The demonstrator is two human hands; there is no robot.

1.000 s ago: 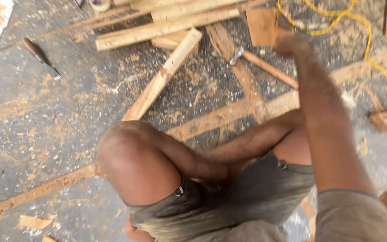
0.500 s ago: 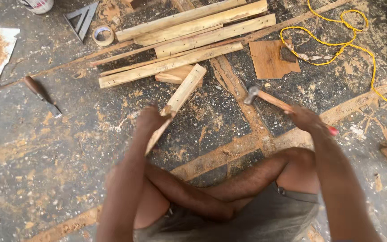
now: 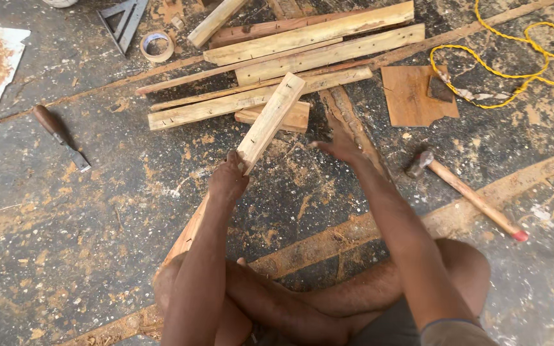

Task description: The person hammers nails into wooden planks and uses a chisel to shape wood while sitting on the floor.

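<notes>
Sawdusty floor [image 3: 97, 211]: left hand [image 3: 227, 182] grips wood strip [image 3: 270, 122]; right hand [image 3: 341, 146] hovers empty.

Held slat [image 3: 269, 122]: centre, gripped by left hand [image 3: 227, 181], upper end over the plank pile [image 3: 302, 51] at 12 o'clock.
Right hand [image 3: 340, 146]: just right of slat.
Hammer [image 3: 466, 192]: 3 o'clock.
Chisel [image 3: 59, 136]: 9 o'clock.
Tape roll [image 3: 157, 46]: 11 o'clock.
Cord [image 3: 514, 57]: 2 o'clock.
</notes>
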